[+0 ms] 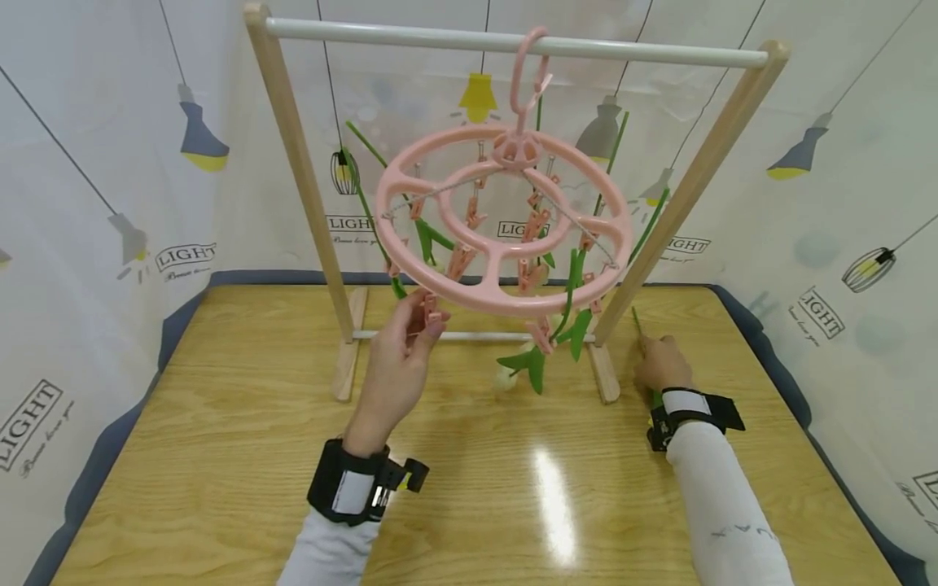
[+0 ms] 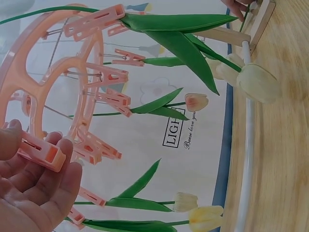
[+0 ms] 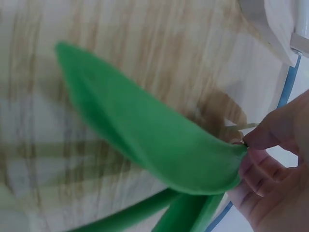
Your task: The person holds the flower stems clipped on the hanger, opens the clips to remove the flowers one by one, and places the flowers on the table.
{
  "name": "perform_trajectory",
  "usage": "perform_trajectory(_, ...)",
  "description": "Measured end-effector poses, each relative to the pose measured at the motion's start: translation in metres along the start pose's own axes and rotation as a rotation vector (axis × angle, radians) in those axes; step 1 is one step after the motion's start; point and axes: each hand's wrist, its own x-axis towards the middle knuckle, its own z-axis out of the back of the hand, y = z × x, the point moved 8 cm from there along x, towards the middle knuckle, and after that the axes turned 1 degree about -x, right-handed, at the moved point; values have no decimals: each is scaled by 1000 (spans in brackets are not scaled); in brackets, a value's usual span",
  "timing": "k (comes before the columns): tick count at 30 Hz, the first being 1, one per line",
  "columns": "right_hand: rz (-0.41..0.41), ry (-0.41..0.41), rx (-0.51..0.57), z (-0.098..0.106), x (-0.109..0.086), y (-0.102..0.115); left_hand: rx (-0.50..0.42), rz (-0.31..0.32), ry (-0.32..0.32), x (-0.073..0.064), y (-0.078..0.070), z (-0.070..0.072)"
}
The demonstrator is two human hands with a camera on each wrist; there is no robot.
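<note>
A round pink clip hanger (image 1: 528, 305) hangs by its hook from a rack. At its near left rim my left hand (image 1: 399, 358) holds a pink clothespin (image 2: 43, 152) between thumb and fingers; nothing sits in the clothespin's mouth. Low over the table at the right, my right hand (image 1: 663, 365) pinches an artificial tulip by its green stem, close to the leaf (image 3: 159, 130). That tulip's flower is out of sight. Other tulips hang head down from clothespins around the hanger, among them a white tulip (image 2: 258, 83) and a yellow tulip (image 2: 206, 219).
The rack has a white top bar (image 1: 410, 37), wooden posts (image 1: 293, 138) and feet (image 1: 605, 374) on the wooden table (image 1: 242, 456). A printed curtain (image 1: 110, 325) surrounds the table's back and sides. Several pink clothespins on the hanger hold no flower.
</note>
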Motion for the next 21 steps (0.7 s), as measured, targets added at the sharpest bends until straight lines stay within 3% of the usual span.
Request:
perform_trajectory(12, 6, 107, -17, -5, -3, 0, -11, -8, 8, 1, 0, -1)
perform_trajectory(21, 56, 143, 9, 2, -8, 2, -103, 35, 23, 2, -2, -1)
